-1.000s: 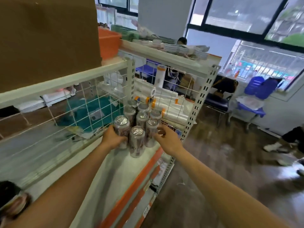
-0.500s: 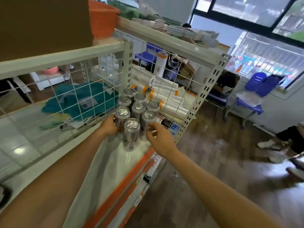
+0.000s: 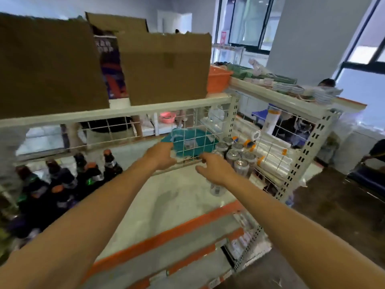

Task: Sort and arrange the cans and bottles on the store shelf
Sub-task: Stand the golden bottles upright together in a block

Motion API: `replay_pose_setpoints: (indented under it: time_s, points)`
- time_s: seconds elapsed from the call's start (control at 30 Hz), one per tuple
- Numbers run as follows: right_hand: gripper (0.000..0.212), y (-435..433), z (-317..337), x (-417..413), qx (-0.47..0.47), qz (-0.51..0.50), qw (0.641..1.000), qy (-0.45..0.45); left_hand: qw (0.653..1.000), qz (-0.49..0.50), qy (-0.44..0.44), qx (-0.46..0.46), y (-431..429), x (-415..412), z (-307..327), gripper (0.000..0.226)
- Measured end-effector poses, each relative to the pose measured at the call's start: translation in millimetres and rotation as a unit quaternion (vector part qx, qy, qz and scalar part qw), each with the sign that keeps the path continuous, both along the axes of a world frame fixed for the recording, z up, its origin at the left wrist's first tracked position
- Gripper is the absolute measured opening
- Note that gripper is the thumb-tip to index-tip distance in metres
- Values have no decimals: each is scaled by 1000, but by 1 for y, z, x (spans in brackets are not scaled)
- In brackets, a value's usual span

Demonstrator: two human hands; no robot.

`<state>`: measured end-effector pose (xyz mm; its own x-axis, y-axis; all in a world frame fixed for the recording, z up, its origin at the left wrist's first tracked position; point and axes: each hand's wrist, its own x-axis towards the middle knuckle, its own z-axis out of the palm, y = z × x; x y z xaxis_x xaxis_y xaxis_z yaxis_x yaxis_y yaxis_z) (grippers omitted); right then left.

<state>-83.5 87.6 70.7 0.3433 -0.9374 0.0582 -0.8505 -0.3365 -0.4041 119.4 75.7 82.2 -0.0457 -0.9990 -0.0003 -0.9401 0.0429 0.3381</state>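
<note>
A cluster of silver cans (image 3: 237, 157) stands at the right end of the pale store shelf (image 3: 166, 197), against the wire mesh. Dark bottles (image 3: 68, 176) with orange caps crowd the left end. Labels are too blurred to read. The right hand (image 3: 214, 170) hovers beside the cans, fingers spread, holding nothing. The left hand (image 3: 162, 155) is loosely curled and empty. Cardboard boxes (image 3: 164, 67) sit above.
</note>
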Motion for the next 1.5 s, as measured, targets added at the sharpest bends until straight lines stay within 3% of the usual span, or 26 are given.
replay_pose_setpoints:
  time_s: [0.13,0.23,0.43,0.57,0.7,0.93,1.1,1.27,1.5]
  points:
    - [48,45,32,42,-23,88,996,6,997,49,-60,-19,90,34,44,57]
    - [50,81,56,77,-48,153,987,16,992,87,-93,-22,155,67,75,49]
    - [43,160,99,166,-102,273,957,-4,971,211,-111,-28,287,142,123,50]
    - [41,221,110,235,-79,340,937,10,947,302,-106,-30,380,205,135,53]
    - [43,270,106,294,-66,386,920,-4,930,354,-89,-33,453,253,131,53]
    - [29,376,86,417,-63,431,899,-43,897,430,-105,2,582,358,105,61]
    - [46,448,66,502,-44,472,880,8,887,449,-106,27,653,430,84,49]
    - [37,483,38,561,-11,469,883,29,883,458,-90,46,691,485,52,54]
    - [41,486,8,633,18,454,887,79,887,455,-54,59,704,550,7,61]
